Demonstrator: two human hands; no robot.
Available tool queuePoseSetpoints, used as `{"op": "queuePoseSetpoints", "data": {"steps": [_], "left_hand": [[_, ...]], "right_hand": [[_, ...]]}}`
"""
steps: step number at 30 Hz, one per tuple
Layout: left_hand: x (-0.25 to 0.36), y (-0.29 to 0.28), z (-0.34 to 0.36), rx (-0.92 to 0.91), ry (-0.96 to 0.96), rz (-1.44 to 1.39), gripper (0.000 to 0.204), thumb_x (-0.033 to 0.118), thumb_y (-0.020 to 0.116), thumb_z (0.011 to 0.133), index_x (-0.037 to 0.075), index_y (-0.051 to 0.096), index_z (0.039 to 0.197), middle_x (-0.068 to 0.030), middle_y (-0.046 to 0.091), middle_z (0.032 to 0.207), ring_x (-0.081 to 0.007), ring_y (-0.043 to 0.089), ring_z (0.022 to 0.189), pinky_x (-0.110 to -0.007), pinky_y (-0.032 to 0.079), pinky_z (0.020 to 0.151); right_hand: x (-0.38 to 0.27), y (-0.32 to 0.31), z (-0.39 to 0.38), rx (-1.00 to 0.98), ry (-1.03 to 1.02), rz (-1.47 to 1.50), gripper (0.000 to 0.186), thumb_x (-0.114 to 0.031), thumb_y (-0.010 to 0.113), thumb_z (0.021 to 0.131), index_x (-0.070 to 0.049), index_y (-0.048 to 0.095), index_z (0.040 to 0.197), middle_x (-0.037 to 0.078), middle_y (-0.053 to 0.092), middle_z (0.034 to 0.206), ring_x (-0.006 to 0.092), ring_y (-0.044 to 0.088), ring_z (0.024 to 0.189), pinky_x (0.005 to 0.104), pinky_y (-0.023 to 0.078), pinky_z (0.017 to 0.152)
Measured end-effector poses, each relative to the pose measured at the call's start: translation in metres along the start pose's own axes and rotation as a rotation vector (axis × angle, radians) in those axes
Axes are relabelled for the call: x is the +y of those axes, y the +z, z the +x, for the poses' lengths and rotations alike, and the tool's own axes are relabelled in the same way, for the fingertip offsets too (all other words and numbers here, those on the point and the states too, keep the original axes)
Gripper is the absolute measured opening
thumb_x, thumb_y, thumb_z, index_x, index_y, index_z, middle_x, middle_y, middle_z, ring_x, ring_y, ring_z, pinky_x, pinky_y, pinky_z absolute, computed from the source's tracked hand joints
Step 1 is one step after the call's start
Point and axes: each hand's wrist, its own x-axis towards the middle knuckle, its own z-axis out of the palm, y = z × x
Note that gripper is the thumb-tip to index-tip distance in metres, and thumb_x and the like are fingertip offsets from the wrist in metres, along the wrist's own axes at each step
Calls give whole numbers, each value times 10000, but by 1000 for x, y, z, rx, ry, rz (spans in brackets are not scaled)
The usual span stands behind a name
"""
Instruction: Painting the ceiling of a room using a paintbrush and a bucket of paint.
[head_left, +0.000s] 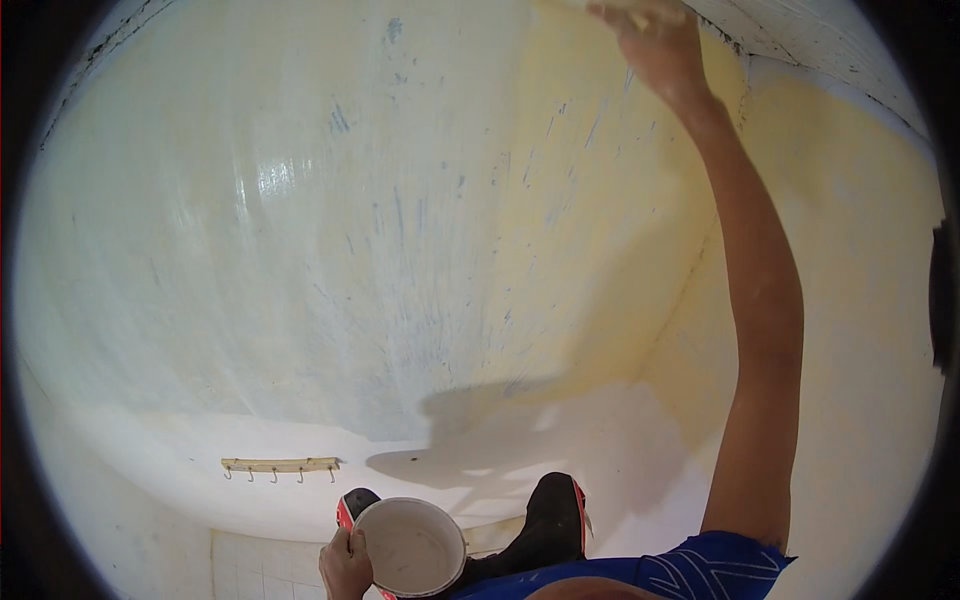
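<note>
My left hand (346, 566) grips the rim of a round white bucket (462, 545) low in the view, thumb over the edge. A pale, whitish surface shows inside the bucket; its depth is hard to judge. My right arm stretches far up, and my right hand (660, 45) is at the top of the wall (420, 220), close to the ceiling. Its fingers are curled and blurred around something pale that I cannot make out. Wet-looking whitish paint covers the wall's left and middle, with yellow on the right and scattered bluish streaks.
A wooden hook rail (280, 466) with several metal hooks is fixed to the lower white wall. My black and red shoes (556, 515) show beside the bucket. A yellowish side wall (840, 260) meets the painted wall at right, and the ceiling (830, 35) has dark marks.
</note>
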Motion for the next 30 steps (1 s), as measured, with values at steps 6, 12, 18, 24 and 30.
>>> {"op": "queuePoseSetpoints", "data": {"steps": [6, 12, 18, 24, 30], "left_hand": [[3, 3, 3, 3, -5, -9, 433, 445, 516, 1061, 55, 651, 929, -322, 659, 801, -568, 632, 762, -616, 467, 601], [9, 9, 6, 68, 12, -31, 394, 280, 609, 996, -23, 566, 748, -282, 584, 665, -486, 607, 620, -534, 439, 575], [7, 10, 4, 99, 11, -29, 389, 274, 609, 994, -22, 566, 746, -281, 578, 656, -482, 601, 605, -526, 436, 570], [6, 11, 3, 95, -17, -49, 385, 269, 603, 990, -23, 559, 744, -288, 572, 655, -481, 598, 604, -527, 435, 571], [5, 14, 7, 78, 26, -47, 394, 274, 603, 994, -27, 553, 743, -283, 573, 656, -483, 598, 610, -527, 438, 578]], "right_hand": [[-28, -10, -92, -241, -17, 343, 129, -94, 807, 900, -61, 806, 1025, 29, 733, 945, 156, 663, 861, 273, 517, 814], [-28, -21, -16, -36, -46, 356, 112, -79, 746, 917, -124, 810, 997, 42, 763, 1059, 238, 723, 976, 334, 564, 850], [-42, 8, 53, 134, -79, 646, 42, -46, 756, 922, -7, 740, 926, 95, 733, 904, 188, 667, 774, 334, 539, 701], [-66, -11, 43, -221, 59, 273, 194, -24, 718, 941, -19, 593, 793, 28, 604, 765, 163, 535, 690, 366, 478, 679], [-55, -2, 63, -105, 53, 492, 451, -40, 733, 936, -121, 328, 755, -26, 321, 721, 130, 323, 670, 334, 350, 621]]}}
